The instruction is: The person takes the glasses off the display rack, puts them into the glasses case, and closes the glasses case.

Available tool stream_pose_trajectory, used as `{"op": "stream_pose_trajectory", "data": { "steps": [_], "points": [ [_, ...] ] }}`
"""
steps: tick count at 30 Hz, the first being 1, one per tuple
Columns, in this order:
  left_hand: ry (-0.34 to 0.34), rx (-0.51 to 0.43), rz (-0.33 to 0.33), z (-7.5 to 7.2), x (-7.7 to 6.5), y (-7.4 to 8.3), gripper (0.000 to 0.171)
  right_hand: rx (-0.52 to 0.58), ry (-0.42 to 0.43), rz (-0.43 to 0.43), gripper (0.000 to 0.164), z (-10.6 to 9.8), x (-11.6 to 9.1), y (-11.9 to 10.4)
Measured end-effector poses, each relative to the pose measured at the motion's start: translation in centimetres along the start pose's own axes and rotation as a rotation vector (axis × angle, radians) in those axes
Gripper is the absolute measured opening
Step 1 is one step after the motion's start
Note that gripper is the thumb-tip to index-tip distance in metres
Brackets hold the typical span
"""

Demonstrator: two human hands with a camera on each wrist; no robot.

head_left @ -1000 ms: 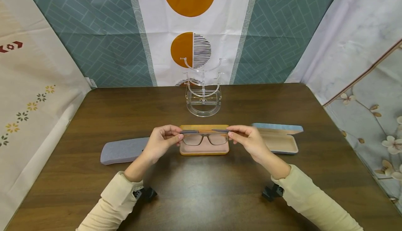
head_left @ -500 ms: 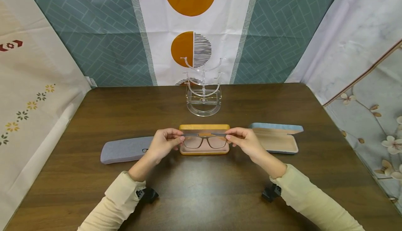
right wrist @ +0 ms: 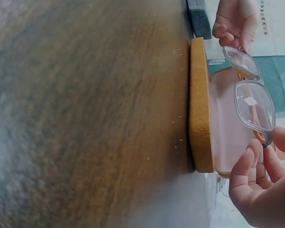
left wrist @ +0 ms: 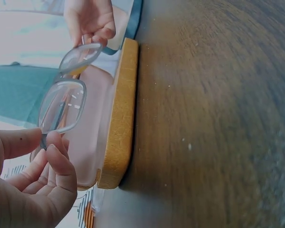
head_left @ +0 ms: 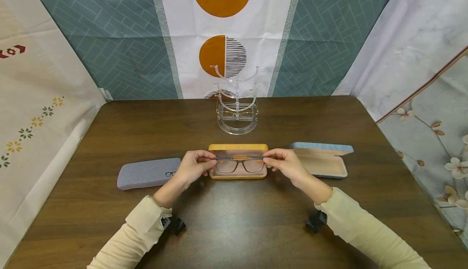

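Both hands hold a pair of eyeglasses point(head_left: 254, 165) with a thin grey-brown frame, level above an open yellow glasses case point(head_left: 237, 178). Its temples are folded behind the lenses, showing orange on their inner side. My left hand point(head_left: 195, 166) pinches the left end of the frame between thumb and fingers. At the right end, the thumb and fingers of my right hand point(head_left: 287, 164) do the same. The case has a pink lining point(left wrist: 88, 142), and its lid stands up at the back. In the right wrist view the lower lens point(right wrist: 254, 105) overlaps the lining.
Left of the hands lies a closed grey glasses case point(head_left: 146, 173) with a small glasses print. An open blue case point(head_left: 325, 166) with beige lining is at the right. Behind stands a clear tiered display stand point(head_left: 237, 130) on the brown wooden table point(head_left: 234, 228).
The eyeglasses have come down slightly toward the yellow case, and their temples have folded closer behind the lenses. My left hand has shifted a little to the right, uncovering more of the grey case.
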State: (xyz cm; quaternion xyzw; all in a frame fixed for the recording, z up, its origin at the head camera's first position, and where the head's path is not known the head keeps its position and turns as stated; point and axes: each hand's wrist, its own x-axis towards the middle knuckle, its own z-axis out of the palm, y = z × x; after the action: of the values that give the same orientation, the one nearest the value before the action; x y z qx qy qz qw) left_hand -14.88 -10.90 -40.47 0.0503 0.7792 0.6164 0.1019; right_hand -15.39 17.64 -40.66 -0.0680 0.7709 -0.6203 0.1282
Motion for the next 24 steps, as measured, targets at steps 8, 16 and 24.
{"op": "stream_pose_trajectory", "data": {
  "steps": [8,16,24],
  "points": [
    [0.006,0.022,-0.031,0.1,0.3,-0.2,0.014,-0.014,-0.008,0.058,0.022,0.3,0.4,0.4],
    [0.007,0.065,-0.045,0.3,0.7,-0.8,0.013,0.006,-0.033,0.08,0.023,0.5,0.6,0.8],
    [-0.01,0.116,-0.059,0.1,0.5,-0.5,0.014,0.028,-0.053,0.097,0.023,0.7,0.9,1.1]
  ]
}}
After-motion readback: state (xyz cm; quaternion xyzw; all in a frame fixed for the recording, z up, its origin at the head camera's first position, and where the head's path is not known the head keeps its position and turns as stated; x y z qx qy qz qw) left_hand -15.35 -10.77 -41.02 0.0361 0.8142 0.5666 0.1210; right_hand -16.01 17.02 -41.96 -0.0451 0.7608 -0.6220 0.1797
